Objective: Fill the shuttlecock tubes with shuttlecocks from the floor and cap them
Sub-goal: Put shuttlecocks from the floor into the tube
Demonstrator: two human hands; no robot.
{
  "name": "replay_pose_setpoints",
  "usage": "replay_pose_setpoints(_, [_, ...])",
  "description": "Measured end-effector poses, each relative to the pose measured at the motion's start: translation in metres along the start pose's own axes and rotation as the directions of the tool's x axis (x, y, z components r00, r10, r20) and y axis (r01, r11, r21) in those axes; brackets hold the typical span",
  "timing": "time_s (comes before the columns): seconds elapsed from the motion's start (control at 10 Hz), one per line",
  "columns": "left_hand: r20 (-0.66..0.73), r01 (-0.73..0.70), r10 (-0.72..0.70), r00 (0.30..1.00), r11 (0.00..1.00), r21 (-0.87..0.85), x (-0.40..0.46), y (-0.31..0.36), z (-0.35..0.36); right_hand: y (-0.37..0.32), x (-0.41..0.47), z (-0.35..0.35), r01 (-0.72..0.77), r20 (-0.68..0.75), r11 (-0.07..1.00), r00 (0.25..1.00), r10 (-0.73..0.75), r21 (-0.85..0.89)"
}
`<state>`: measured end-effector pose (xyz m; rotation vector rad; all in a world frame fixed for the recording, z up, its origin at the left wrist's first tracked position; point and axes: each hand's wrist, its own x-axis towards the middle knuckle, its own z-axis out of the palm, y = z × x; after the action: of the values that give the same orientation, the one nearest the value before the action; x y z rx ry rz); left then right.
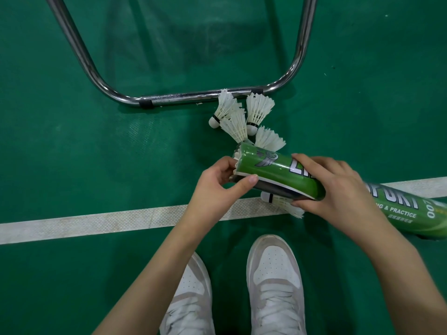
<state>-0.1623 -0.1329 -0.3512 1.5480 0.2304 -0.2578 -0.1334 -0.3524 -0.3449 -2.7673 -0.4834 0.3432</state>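
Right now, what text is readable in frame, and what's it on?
All on the green tube, held by the left hand and right hand:
"LI": start of a big white word, rest hidden by the right hand.
"PORT": partly covered, likely "SPORT".
"NG & PRACTICE": start hidden.
"007": near the far end.
Small line under "PRACTICE": too blurred to read.

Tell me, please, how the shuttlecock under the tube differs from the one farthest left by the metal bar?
The shuttlecock under the tube lies on the white line, half hidden by the tube and right hand; the leftmost shuttlecock lies in full view on green floor. The first's feathers point right, the second's up toward the bar. Both are white with black-banded corks.
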Motion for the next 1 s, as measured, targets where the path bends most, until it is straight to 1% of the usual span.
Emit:
replay_pose_setpoints(0.1, [0.021, 0.010, -0.010, 1.000, 1.000, -0.002, 0.001, 0.001, 0.000, -0.001, 0.001, -0.001, -0.001, -0.001, 1.000, 1.000, 0.001, -0.001])
replay_pose_setpoints(0.2, [0.060, 0.017, -0.019, 0.998, 0.999, 0.034, 0.002, 0.001, 0.003, -0.003, 0.001, 0.000, 0.017, -0.007, 1.000, 1.000, -0.017, 0.004])
replay_pose_setpoints(0.3, [0.075, 0.019, -0.028, 0.997, 0.994, 0.111, 0.002, 0.003, 0.005, -0.005, 0.001, 0.001, 0.030, -0.010, 1.000, 1.000, -0.030, 0.000])
replay_pose_setpoints(0.4, [0.068, -0.013, 0.003, 0.998, 0.989, 0.148, 0.004, 0.005, 0.003, -0.005, 0.003, 0.000, 0.025, -0.011, 1.000, 1.000, -0.025, 0.001])
replay_pose_setpoints(0.5, [0.044, -0.033, 0.026, 0.999, 0.989, 0.145, 0.005, 0.007, 0.001, -0.005, 0.004, 0.000, 0.021, -0.011, 1.000, 1.000, -0.021, 0.002])
replay_pose_setpoints(0.7, [0.063, -0.029, 0.020, 0.998, 0.990, 0.138, 0.008, 0.007, -0.004, -0.006, 0.004, 0.001, 0.023, -0.011, 1.000, 1.000, -0.023, -0.003])
replay_pose_setpoints(0.9, [0.173, -0.001, -0.024, 0.985, 0.990, 0.140, 0.013, 0.010, -0.005, -0.005, 0.004, 0.001, 0.028, -0.016, 1.000, 0.999, -0.028, -0.001])
replay_pose_setpoints(1.0, [0.207, 0.007, -0.038, 0.978, 0.989, 0.150, 0.016, 0.011, -0.005, -0.004, 0.004, 0.001, 0.020, -0.018, 1.000, 1.000, -0.020, 0.002])
